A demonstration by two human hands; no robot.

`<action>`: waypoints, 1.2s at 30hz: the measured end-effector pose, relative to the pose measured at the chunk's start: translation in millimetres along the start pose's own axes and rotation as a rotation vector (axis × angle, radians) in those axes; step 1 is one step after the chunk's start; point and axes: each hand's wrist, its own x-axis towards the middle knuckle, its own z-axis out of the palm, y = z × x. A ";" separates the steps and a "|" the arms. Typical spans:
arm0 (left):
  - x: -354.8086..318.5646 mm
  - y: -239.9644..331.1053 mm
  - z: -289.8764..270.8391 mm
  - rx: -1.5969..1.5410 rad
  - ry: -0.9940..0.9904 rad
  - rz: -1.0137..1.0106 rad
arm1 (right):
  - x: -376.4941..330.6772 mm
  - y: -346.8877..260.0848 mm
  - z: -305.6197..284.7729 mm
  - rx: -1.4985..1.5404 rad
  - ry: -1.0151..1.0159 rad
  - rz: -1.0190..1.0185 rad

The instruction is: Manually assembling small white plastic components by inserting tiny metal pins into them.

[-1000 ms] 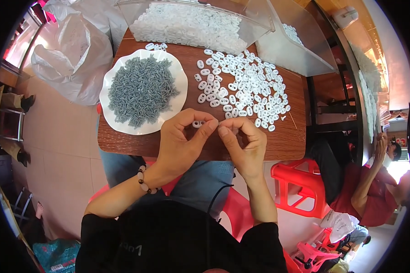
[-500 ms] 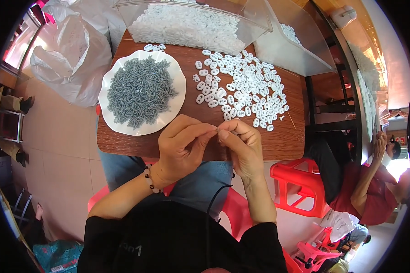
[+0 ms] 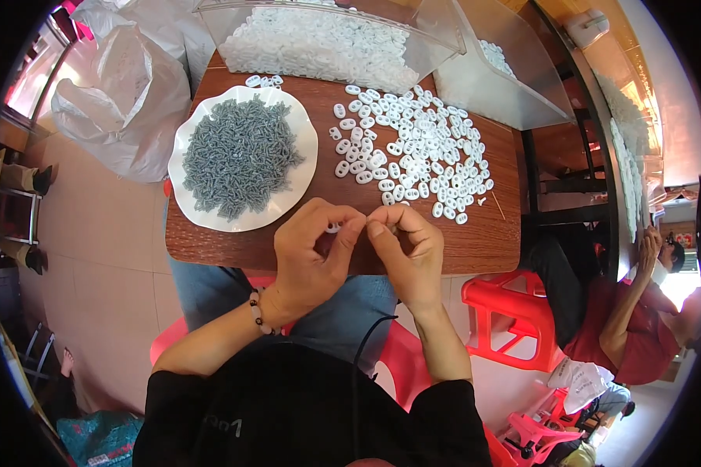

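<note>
Over the table's near edge, my left hand [image 3: 313, 253] is closed in a pinch. A small white oval plastic piece [image 3: 333, 228] shows between its thumb and fingers. My right hand [image 3: 409, 255] meets it fingertip to fingertip, also pinched; whatever it holds is hidden by the thumb and fingers. Beyond my left hand stands a white wavy-rimmed plate [image 3: 308, 167], heaped with small grey spring-like pieces [image 3: 237, 156]. Many white oval pieces with two holes [image 3: 420, 144] lie spread on the brown table [image 3: 331, 194] beyond my right hand.
A clear bin [image 3: 319, 47] of white pieces stands at the back, beside a translucent divider [image 3: 498, 93]. White sacks [image 3: 117, 101] sit at the left. A thin stick [image 3: 499, 205] lies at the table's right. Red stools [image 3: 514, 319] and another person [image 3: 630, 335] are at the right.
My hands have shifted slightly, the left fingers curling wider, so the white oval piece now shows inside the left hand. The right fingers have drawn back a little to the left.
</note>
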 end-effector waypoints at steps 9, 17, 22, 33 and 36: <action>3.5 2.5 -0.4 -0.811 0.115 -0.796 | 11.8 1.5 -0.5 -0.805 0.056 -0.545; -7.4 5.4 -6.7 -0.607 -0.051 -0.820 | 21.3 18.4 -2.3 -1.193 0.123 -0.656; -8.1 -1.1 -9.4 -0.634 -0.019 -0.817 | 25.2 23.2 -4.2 -1.112 0.160 -0.664; -6.4 -1.8 -12.5 -0.664 -0.068 -0.872 | 20.1 16.9 -15.5 -0.837 0.181 -0.473; -5.6 1.4 -13.4 -0.613 -0.108 -0.843 | 14.6 8.9 -21.7 -0.487 0.124 -0.142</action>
